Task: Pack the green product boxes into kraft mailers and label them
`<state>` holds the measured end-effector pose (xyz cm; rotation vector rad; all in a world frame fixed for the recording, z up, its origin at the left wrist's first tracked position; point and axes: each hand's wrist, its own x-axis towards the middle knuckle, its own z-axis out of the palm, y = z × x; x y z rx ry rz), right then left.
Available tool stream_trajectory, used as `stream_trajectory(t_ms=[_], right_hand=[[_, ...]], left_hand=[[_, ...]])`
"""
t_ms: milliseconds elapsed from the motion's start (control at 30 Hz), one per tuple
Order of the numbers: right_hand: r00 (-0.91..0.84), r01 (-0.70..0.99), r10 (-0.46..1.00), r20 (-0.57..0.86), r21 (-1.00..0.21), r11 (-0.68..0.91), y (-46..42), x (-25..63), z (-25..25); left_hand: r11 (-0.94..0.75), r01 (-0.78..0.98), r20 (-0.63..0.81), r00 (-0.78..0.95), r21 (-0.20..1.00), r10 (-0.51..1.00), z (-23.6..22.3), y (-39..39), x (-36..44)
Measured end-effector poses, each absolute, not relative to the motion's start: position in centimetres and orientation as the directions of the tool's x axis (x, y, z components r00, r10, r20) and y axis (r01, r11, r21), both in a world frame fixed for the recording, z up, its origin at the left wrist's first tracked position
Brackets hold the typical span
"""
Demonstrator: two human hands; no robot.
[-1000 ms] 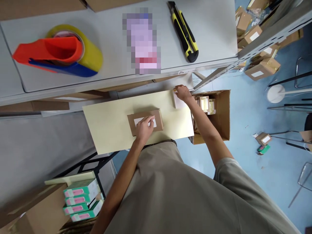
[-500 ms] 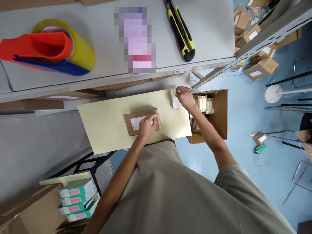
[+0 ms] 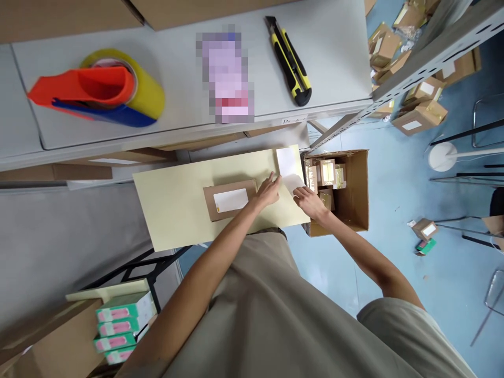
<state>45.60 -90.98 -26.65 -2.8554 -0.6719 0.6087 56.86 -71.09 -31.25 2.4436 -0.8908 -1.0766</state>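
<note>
A flat cardboard box (image 3: 210,203) with a white label (image 3: 231,200) lies on the pale yellow board (image 3: 173,210). Just right of it is my left hand (image 3: 269,191), its index finger stretched toward the edge of a stack of white label sheets (image 3: 286,159). My left hand holds nothing. Pinched in my right hand (image 3: 312,203), at the board's right end, is the near end of a white label sheet (image 3: 292,184) that bends up from the stack. My right fingertips partly hide the sheet's edge.
An open carton (image 3: 357,194) with several small boxes stands against the board's right end. On the grey shelf (image 3: 177,63) above lie a tape dispenser (image 3: 114,89) and a utility knife (image 3: 291,63). Green-and-white boxes (image 3: 118,320) are stacked at lower left.
My left hand has left the cardboard box and moved right to the label stack. My right hand has drawn a white label sheet down toward me. The view has shifted slightly.
</note>
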Motion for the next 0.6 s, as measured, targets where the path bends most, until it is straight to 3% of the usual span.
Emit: stream_trajectory(t_ms=[233,433,533,600], right_hand=[[0.818,0.352,0.409,-0.405,-0.209,-0.912,-90.3,46.2,-27.0],[0.565,0.203,0.303,-0.768,-0.226,-0.953,-87.8,45.5,-25.6],[0.365,0.142,0.374,-0.853,-0.347,-0.927,-86.7,46.1,-24.8],[0.246,0.002,0.489,-0.837,-0.504,-0.864,-86.6,47.3,-24.0]], left_hand=[[-0.721,-0.549,-0.564,0.463,0.423,-0.684,-31.5,-71.6,56.7],[-0.745,-0.526,-0.593,0.467,0.410,-0.656,-30.5,-73.4,56.7],[-0.787,-0.432,-0.618,0.490,0.440,-0.615,-28.9,-73.4,56.3],[-0.777,-0.267,-0.613,0.492,0.570,-0.618,-27.5,-72.5,55.5]])
